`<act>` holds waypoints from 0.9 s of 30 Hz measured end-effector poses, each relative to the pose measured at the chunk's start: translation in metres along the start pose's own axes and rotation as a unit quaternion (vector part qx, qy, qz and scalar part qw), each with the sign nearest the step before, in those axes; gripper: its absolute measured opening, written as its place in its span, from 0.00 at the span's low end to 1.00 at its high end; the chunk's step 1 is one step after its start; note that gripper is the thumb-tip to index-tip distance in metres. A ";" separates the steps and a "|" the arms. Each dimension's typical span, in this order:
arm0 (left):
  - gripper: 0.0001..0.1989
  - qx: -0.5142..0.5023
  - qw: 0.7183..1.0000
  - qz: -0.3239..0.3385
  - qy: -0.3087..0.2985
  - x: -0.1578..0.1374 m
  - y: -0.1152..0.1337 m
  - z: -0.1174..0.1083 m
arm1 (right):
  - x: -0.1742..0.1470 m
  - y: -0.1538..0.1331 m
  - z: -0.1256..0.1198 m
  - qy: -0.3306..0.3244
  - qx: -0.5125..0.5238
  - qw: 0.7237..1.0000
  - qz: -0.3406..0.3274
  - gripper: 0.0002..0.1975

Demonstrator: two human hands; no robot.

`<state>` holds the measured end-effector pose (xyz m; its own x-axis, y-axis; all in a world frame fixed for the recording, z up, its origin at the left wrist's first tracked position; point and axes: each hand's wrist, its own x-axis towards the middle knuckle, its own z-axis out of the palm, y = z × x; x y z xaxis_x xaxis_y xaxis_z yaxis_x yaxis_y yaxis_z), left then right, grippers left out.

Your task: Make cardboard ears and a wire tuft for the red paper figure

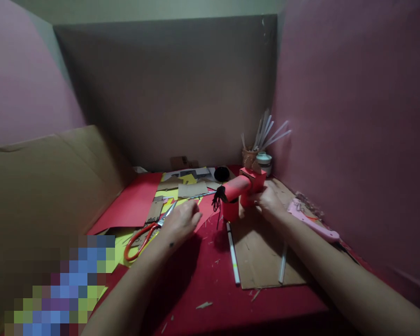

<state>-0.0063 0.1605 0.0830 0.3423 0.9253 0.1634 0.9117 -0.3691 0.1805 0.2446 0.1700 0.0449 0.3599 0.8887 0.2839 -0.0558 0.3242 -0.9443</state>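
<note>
At the right of centre stands a red paper model (253, 179), a small box with a tube reaching out to the left. My right hand (270, 203) is closed on its lower right side, with the fingertips partly hidden. Dark string (217, 198) hangs in a bundle by the tube's left end. A red paper cylinder (230, 211) stands below that end. To the left, my left hand (183, 218) is curled closed over the table, and nothing shows in it. Beside its wrist lie orange-handled scissors (140, 242), partly hidden behind the forearm.
A cardboard sheet (262, 261) carries a white stick (283, 263); a pen-like stick (233, 254) lies beside it. A pink glue gun (314, 221) rests right. Behind stand a pot of white sticks (250, 157) and a lidded jar (264, 162). Red paper (129, 203) and cardboard scraps lie left.
</note>
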 end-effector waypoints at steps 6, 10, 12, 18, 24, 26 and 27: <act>0.13 0.122 0.989 -0.083 -0.019 -0.045 -0.063 -0.012 | -0.005 0.004 0.001 -0.015 0.016 0.999 0.042 0.10; 0.14 0.136 0.980 -0.132 -0.059 -0.061 -0.092 0.003 | -0.008 0.005 0.001 -0.028 0.018 0.998 0.061 0.09; 0.15 0.128 0.980 -0.140 -0.062 -0.060 -0.098 0.009 | -0.010 0.004 0.001 -0.037 0.018 0.997 0.064 0.09; 0.18 0.063 0.982 -0.163 -0.076 -0.052 -0.110 0.008 | -0.014 -0.004 0.001 -0.030 0.020 0.998 0.054 0.14; 0.26 -0.112 0.972 -0.207 -0.017 -0.067 -0.102 -0.009 | -0.016 -0.010 0.000 -0.013 0.019 0.999 0.044 0.15; 0.28 -0.273 0.931 -0.240 0.038 -0.073 -0.092 -0.012 | -0.017 -0.012 0.000 -0.007 0.023 0.999 0.039 0.15; 0.28 -0.359 0.897 -0.251 0.056 -0.076 -0.086 -0.013 | -0.018 -0.014 0.000 -0.004 0.025 0.999 0.035 0.15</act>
<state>-0.1132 0.1211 0.0674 -0.1315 0.9910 -0.0246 0.5490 0.0934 0.8306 0.2393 0.1498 0.0528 0.3457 0.9125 0.2186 -0.1279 0.2767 -0.9524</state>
